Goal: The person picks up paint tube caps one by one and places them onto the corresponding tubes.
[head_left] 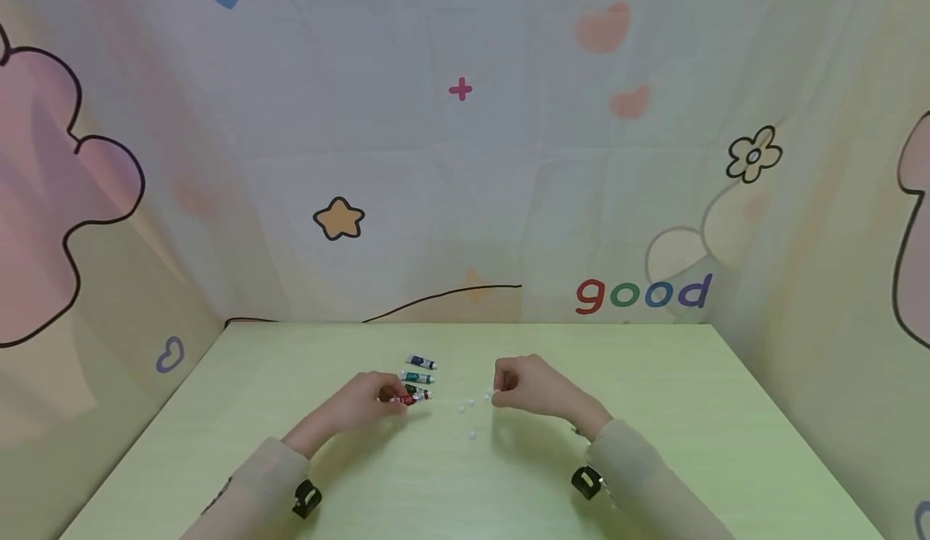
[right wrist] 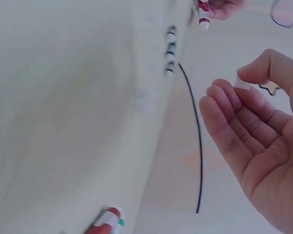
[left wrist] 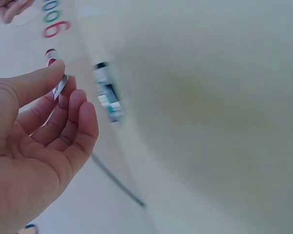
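My left hand [head_left: 370, 399] pinches a small red paint tube [left wrist: 51, 56] between thumb and forefinger, its flat silver end toward the palm in the left wrist view. My right hand [head_left: 534, 387] pinches a small white cap [right wrist: 242, 85] between thumb and forefinger, with its other fingers curled in loosely. Just beyond the left fingers lie a dark green tube [head_left: 417, 390], a teal tube [head_left: 417, 378] and a dark blue tube [head_left: 421, 362] in a column. Between the hands, several white caps [head_left: 472, 435] are scattered on the table.
Close to the right forearm, a red and white tube [right wrist: 105, 223] lies with a green-tipped one [right wrist: 119, 224] beside it, mostly out of view. The pale table [head_left: 465, 491] meets a patterned cloth [head_left: 465, 201] at its back and sides. Both wrists wear black bands.
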A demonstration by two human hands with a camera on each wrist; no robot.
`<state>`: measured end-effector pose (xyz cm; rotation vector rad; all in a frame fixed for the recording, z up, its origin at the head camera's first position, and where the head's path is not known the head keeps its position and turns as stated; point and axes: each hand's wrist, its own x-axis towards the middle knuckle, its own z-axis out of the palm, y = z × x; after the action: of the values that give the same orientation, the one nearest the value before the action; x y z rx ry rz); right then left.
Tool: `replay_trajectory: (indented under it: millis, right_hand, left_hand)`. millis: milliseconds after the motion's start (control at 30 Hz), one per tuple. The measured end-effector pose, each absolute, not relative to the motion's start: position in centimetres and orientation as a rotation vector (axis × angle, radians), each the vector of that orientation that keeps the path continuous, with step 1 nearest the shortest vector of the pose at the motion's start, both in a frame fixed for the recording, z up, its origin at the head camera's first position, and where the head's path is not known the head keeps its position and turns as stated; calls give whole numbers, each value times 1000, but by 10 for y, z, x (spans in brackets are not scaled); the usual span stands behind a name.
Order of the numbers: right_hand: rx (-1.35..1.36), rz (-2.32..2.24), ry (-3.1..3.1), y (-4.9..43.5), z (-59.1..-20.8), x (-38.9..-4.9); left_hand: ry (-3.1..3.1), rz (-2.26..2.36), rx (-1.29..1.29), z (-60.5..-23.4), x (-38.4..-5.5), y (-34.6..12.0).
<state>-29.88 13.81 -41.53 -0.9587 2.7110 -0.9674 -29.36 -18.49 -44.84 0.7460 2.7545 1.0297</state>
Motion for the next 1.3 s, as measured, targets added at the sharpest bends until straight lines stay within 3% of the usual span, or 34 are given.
replay_trajectory:
  millis: [600, 833, 1300]
  right_hand:
    - [-970, -1523, 2783, 169, -339, -277]
    - [-896, -1698, 2764, 176, -329, -260]
    - [-1062, -1985, 2651, 185, -329, -231]
  left_hand:
    - [2894, 1381, 687, -346, -272, -181]
    - [2876, 1543, 674, -330, -250, -172]
    - [2842, 1712, 774, -320, -212, -152]
